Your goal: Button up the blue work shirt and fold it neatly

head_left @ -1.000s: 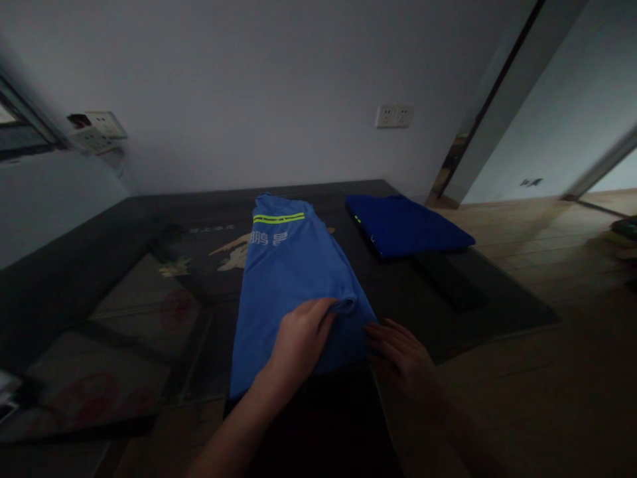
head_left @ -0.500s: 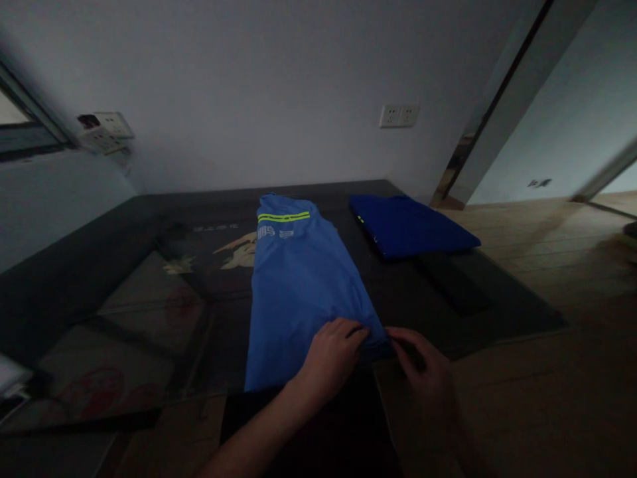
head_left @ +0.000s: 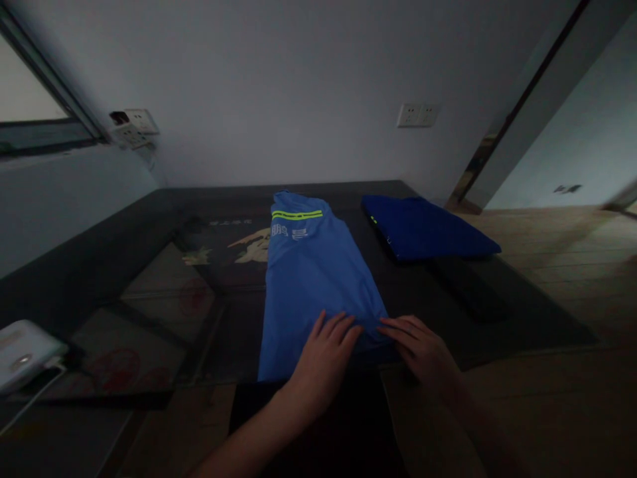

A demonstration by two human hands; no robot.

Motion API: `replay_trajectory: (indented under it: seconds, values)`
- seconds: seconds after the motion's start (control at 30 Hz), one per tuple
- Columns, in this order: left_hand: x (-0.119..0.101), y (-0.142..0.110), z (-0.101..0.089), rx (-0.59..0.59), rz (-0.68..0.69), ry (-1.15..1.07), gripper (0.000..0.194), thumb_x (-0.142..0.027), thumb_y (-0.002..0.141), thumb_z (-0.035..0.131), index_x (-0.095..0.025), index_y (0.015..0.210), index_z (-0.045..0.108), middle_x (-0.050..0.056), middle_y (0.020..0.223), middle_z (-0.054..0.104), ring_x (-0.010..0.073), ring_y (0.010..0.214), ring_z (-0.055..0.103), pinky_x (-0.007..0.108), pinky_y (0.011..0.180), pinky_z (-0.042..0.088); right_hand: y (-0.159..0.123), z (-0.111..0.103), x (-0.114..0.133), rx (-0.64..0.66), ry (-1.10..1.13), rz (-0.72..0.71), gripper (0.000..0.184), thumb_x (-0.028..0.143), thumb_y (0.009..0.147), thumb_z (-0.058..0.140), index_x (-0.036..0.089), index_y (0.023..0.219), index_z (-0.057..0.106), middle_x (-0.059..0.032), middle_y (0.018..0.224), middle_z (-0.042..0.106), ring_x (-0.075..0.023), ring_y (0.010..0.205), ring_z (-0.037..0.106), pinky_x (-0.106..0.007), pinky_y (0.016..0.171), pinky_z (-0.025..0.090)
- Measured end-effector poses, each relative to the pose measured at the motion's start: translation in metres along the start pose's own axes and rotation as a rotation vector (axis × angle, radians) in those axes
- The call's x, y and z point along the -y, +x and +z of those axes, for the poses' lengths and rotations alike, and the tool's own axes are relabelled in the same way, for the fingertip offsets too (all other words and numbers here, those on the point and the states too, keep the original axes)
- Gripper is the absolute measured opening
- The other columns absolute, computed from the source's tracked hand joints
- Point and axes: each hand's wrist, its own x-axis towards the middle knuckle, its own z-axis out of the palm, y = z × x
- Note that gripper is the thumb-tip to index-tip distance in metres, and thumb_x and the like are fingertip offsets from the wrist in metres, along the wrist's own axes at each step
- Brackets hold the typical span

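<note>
A light blue folded shirt (head_left: 318, 279), with a yellow-green stripe and white lettering near its far end, lies lengthwise on a dark table. My left hand (head_left: 328, 352) rests palm down on the near part of the shirt, fingers spread over the cloth. At the shirt's near right corner is my right hand (head_left: 423, 352), its fingers stretched out and touching the edge; its thumb is partly hidden. Farther back on the right lies a darker blue folded garment (head_left: 428, 229), apart from both hands.
The dark glossy table (head_left: 233, 199) stands against the wall and carries a printed pattern on its left. A white device with a cable (head_left: 24, 355) sits at the left edge. A dark flat object (head_left: 470, 289) lies near the dark blue garment. Wall sockets (head_left: 418, 115) are behind.
My right hand has gone from a pinch at the shirt's corner to stretched fingers on it. My left fingers have spread wider on the cloth. The view has turned slightly left.
</note>
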Motion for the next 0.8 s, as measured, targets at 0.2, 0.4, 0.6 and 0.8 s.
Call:
replay_trajectory:
  seconds: [0.2, 0.4, 0.6, 0.8]
  values:
    - [0.034, -0.049, -0.023, -0.09, -0.147, 0.217, 0.061, 0.005, 0.076, 0.037, -0.024, 0.128, 0.051, 0.007, 0.135, 0.051, 0.0259, 0.129, 0.042, 0.056, 0.109, 0.028, 0.0, 0.0, 0.005, -0.151, 0.025, 0.055, 0.037, 0.009, 0.087, 0.043, 0.026, 0.112, 0.064, -0.0036, 0.109, 0.068, -0.0208, 0.098, 0.063, -0.042, 0.085, 0.054]
    - [0.061, -0.092, -0.036, -0.248, -0.209, 0.184, 0.07, 0.006, 0.066, 0.037, -0.025, 0.128, 0.052, 0.006, 0.133, 0.052, 0.0254, 0.123, 0.046, 0.047, 0.101, 0.043, 0.002, -0.005, 0.011, -0.185, 0.034, 0.054, 0.038, 0.007, 0.086, 0.043, 0.027, 0.11, 0.064, -0.0031, 0.11, 0.068, -0.0215, 0.102, 0.062, -0.043, 0.088, 0.054]
    - [0.067, -0.096, -0.022, -0.412, -0.32, 0.112, 0.064, 0.0, 0.069, 0.044, -0.029, 0.125, 0.053, 0.007, 0.122, 0.052, 0.0255, 0.109, 0.051, 0.042, 0.092, 0.049, -0.005, 0.001, 0.014, -0.168, 0.029, 0.013, 0.037, 0.005, 0.084, 0.046, 0.024, 0.111, 0.063, -0.0047, 0.114, 0.067, -0.0207, 0.106, 0.061, -0.041, 0.088, 0.055]
    - [0.069, -0.101, -0.011, -0.374, -0.319, -0.001, 0.064, 0.004, 0.066, 0.04, -0.028, 0.118, 0.059, 0.007, 0.109, 0.05, 0.0187, 0.096, 0.056, 0.031, 0.08, 0.054, -0.012, 0.01, 0.011, -0.143, 0.008, -0.008, 0.038, 0.004, 0.082, 0.045, 0.024, 0.109, 0.063, -0.0041, 0.114, 0.067, -0.0205, 0.104, 0.062, -0.04, 0.085, 0.056]
